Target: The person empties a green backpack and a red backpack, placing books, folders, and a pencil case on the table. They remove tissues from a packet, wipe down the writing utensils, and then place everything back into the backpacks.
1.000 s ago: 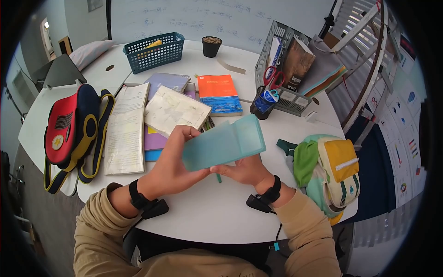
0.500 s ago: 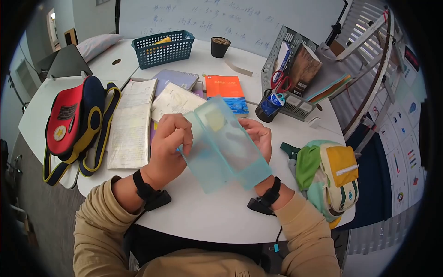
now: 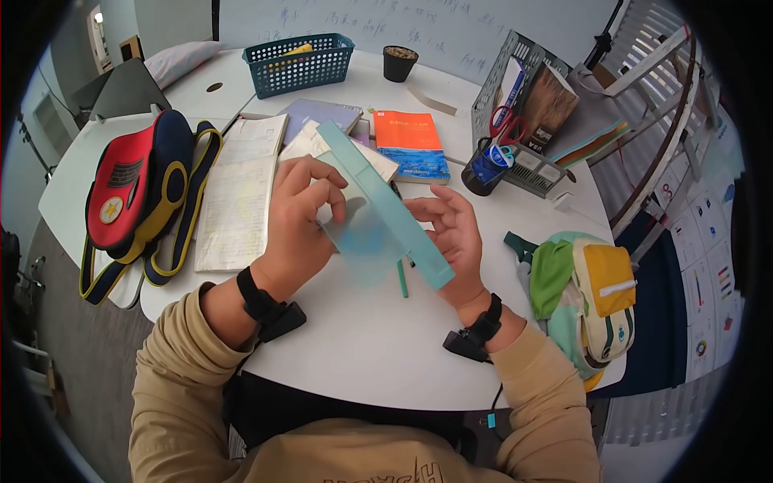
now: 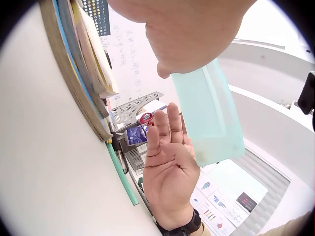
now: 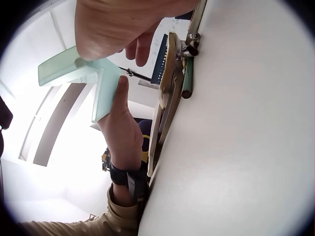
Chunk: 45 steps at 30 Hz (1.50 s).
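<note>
Above the near edge of the desk (image 3: pixel 346 346), the left hand (image 3: pixel 298 217) is pinching one side of a translucent teal case (image 3: pixel 400 216) between its thumb and curled fingers. The case is tilting in mid-air, its long solid side slanting down towards the right hand (image 3: pixel 452 241), and a thin clear flap is hanging open on the left hand's side. The right hand is turning its palm up, fingers loosely spread and slightly bent, just beside the case's lower end; whether it is bearing any weight cannot be told. Beneath the case a green pen (image 3: pixel 403 278) is lying on the desk. By the desk's right edge a green, cream and yellow backpack (image 3: pixel 602 310) is sitting, and towards the left edge a red and navy bag (image 3: pixel 121 189) is lying with its straps trailing. Between them, a long white book (image 3: pixel 239 193) is lying near the bag, purple books (image 3: pixel 326 114) and an orange and blue book (image 3: pixel 411 145) further in. Beyond, a black cup (image 3: pixel 481 173) is holding red scissors (image 3: pixel 507 125) beside a grey rack (image 3: pixel 541 173). Near the far edge, a teal basket (image 3: pixel 298 72) and a dark pot (image 3: pixel 398 66) are standing before a whiteboard (image 3: pixel 362 20).
</note>
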Motion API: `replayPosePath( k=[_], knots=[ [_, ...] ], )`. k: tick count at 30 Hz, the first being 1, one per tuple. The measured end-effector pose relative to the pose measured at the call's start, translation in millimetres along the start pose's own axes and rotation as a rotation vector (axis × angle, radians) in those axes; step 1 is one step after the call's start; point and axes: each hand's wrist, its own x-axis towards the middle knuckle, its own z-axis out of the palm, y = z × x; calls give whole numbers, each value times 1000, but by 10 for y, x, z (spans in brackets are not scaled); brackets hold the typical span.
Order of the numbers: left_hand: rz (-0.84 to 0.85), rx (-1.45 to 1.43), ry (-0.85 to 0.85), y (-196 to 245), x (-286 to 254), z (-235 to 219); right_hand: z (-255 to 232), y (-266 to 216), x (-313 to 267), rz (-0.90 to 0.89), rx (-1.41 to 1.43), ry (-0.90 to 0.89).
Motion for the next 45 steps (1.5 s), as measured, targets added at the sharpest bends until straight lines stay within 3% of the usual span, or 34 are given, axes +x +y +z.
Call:
replayPosePath(
  k=[4,8,9,12,17,20,24,25,28,31,34,35,38,42,45],
  knots=[
    [48,71,38,-79,-2,16,-88,-7,3,171,230,115],
    [76,63,36,-86,-15,21,-155,48,-24,79,507,-46],
    [76,60,39,-72,-19,12,-131,39,-39,61,497,-76],
    [82,51,46,-40,3,3,-110,-42,-48,111,82,-99],
    [104,11,52,-131,-10,13,-138,-37,-47,249,208,-104],
    [17,-20,120,-53,16,46,-110,-143,10,372,343,-53],
    [-210,-292,102,-113,-42,151,-63,-236,41,454,498,-13],
    [-259,-276,-1,-146,-26,143,-81,-221,39,452,531,-21],
    [-477,-851,-66,-85,-55,142,-121,-177,25,449,582,-44],
    [-477,-1232,-133,-31,-40,85,-88,-232,15,450,534,-54],
    [-578,-1303,-140,55,-49,55,-48,-238,13,449,530,-35],
    [-716,-1356,-136,227,4,-24,-35,-229,17,447,565,-24],
    [-720,-1090,-105,340,21,38,-35,-258,28,470,664,-66],
    [-734,-1093,-62,150,-23,120,-35,-268,54,516,678,-73],
    [-771,-1027,-57,-22,-26,111,-46,-100,67,454,584,131]
  ],
)
